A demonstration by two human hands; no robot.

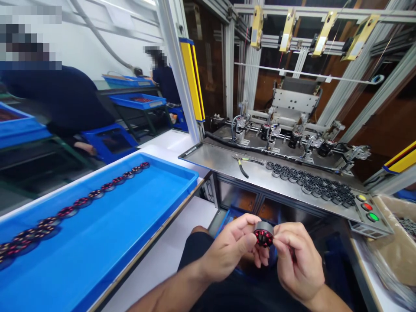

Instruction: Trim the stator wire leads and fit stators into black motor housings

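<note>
Between my two hands, above my lap, is a round motor part [263, 234] with a dark grey ring and red windings on the side turned toward me. My left hand [232, 247] grips it by the left side, with the thumb in front. The fingertips of my right hand [297, 255] are pinched together at its right edge; whether they hold anything small there is too fine to tell. Similar red-wound parts [95, 193] stand in a line along the far side of the blue tray [130, 234] on the left.
Ahead, a metal shelf [224, 162] bears pliers [242, 167] and several black rings [312, 184]. Behind it stands a machine fixture [295, 104]. A button box [368, 210] and a lined carton [394, 242] are at the right. Two people sit at the back left.
</note>
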